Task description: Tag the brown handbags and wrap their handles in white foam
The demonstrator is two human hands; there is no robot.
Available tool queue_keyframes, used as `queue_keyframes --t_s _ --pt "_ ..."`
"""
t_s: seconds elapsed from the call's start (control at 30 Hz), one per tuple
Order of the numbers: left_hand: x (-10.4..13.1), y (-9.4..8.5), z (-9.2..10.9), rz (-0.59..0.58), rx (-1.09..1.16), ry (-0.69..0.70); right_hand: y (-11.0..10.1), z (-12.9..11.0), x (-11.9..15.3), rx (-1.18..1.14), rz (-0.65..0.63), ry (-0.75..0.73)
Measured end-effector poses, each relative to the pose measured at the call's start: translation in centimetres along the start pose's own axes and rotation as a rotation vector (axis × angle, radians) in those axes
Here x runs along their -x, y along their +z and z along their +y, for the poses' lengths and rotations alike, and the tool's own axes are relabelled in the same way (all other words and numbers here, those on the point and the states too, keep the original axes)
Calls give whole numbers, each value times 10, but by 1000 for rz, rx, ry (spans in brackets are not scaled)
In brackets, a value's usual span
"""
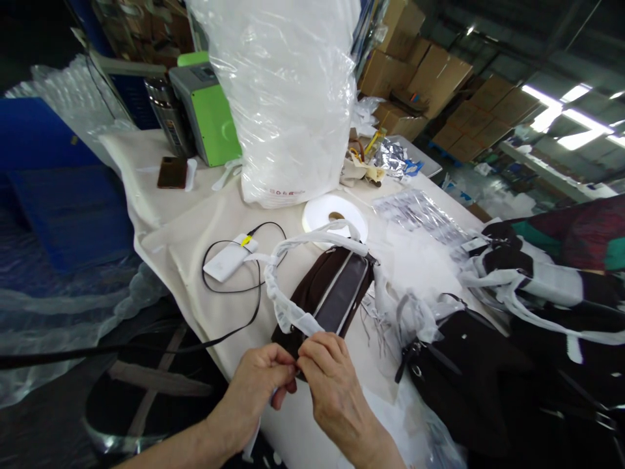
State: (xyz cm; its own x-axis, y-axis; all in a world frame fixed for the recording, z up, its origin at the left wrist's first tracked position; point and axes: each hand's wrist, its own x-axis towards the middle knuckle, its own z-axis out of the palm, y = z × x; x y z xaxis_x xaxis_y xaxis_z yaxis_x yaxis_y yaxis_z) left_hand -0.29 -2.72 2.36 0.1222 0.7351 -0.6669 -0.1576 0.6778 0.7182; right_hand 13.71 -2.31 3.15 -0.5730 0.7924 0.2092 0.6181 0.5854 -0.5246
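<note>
A dark brown handbag [312,280] with a grey zipped top lies on the cloth-covered table. Its shoulder strap [288,309] is wrapped in white tissue and loops over the far side. At the bag's near end, my left hand [261,384] is closed in a pinch, with the thumb and index fingertips together. What lies between those fingertips is too small to make out. My right hand [329,381] is curled over the same end, its fingers gripping the bag's edge and meeting the left fingertips. A thin white strip [252,443] hangs below the left hand.
Left of the bag lie a white power bank [229,259] and a black cable [237,331]. Behind are a white tape roll [312,218] and a large plastic-wrapped bundle [297,104]. Dark bags [469,378] crowd the right, near another person's sleeve [581,238].
</note>
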Motion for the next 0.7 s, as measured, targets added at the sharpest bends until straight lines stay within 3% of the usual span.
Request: queue_keyframes --t_s 0.13,0.23,0.37,0.43,0.53,0.7 --pt "-3 -1 4 -46 132 -104 -4 0 6 36 -38 -33" --pt "-7 -4 6 -60 287 -280 -1 0 9 49 -31 -52" --pt "-12 -5 6 8 536 -615 17 0 12 196 290 -157" --pt "-12 -4 6 2 621 -716 27 1 12 289 463 -197" --pt "-9 0 6 -38 627 -722 39 2 10 328 587 -180" --pt "-5 -4 0 -193 332 -527 64 10 24 390 829 -58"
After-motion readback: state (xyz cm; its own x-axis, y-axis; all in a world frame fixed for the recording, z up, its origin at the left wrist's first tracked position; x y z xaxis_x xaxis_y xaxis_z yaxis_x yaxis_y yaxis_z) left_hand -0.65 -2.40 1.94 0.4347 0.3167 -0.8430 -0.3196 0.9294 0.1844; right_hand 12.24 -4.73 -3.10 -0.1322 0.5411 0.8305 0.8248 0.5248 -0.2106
